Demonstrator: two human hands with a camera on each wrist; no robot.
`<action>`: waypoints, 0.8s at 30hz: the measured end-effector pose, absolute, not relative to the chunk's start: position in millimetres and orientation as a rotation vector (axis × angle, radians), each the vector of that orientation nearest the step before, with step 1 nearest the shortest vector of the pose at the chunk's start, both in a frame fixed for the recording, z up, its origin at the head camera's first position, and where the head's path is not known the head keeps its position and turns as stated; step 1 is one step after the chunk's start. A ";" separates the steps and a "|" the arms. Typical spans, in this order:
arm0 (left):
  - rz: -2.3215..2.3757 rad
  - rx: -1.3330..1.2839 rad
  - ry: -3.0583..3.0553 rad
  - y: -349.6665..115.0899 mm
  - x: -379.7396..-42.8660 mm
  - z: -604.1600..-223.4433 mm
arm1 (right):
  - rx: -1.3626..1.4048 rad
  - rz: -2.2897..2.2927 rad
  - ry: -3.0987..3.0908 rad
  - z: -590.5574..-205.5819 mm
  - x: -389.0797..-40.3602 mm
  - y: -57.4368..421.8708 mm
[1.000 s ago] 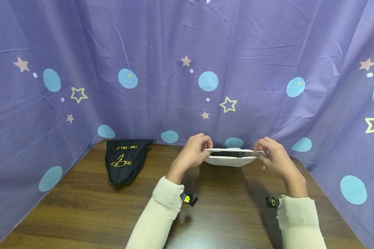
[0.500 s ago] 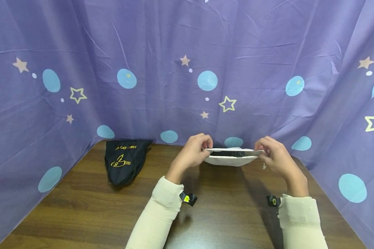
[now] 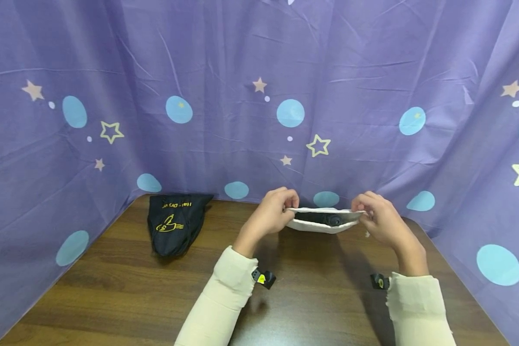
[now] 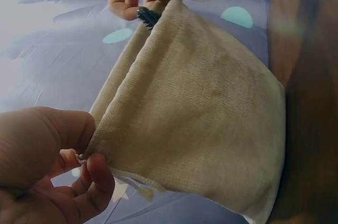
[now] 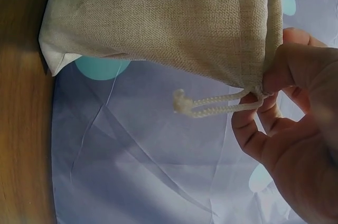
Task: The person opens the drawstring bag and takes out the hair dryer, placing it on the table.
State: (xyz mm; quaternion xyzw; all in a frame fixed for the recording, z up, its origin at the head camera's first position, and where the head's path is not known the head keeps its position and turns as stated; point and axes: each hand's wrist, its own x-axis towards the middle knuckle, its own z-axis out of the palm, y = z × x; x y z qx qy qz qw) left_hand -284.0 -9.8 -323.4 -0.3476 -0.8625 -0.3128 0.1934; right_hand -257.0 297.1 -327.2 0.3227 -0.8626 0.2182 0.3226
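A cream cloth drawstring bag stands upright near the back of the table, its mouth parted. At the mouth's left corner my left hand pinches the hem between thumb and fingers. My right hand pinches the opposite corner, where a knotted white drawcord hangs. Inside the bag is a dark object, whose ridged end pokes up at the opening in the left wrist view. The rest of that object is hidden by the cloth.
A black pouch with yellow "Hair Dryer" lettering lies at the back left of the brown wooden table. Purple curtains with stars and blue dots enclose the back and sides.
The bag's mouth has widened a little and tipped toward me, so more of the dark object inside shows. Both hands keep their hold on the corners. The black pouch has stayed put.
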 end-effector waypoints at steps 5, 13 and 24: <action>-0.857 -0.989 -2.433 -11.2 -282.8 -326.8 | 0.888 0.552 -2.260 -328.2 -256.0 297.6; -0.863 -1.056 -2.388 -12.9 -281.4 -332.9 | 0.997 0.552 -2.255 -333.1 -249.5 300.4; -0.800 -1.131 -2.410 -9.5 -276.1 -344.3 | 1.087 0.506 -2.262 -346.8 -244.9 305.7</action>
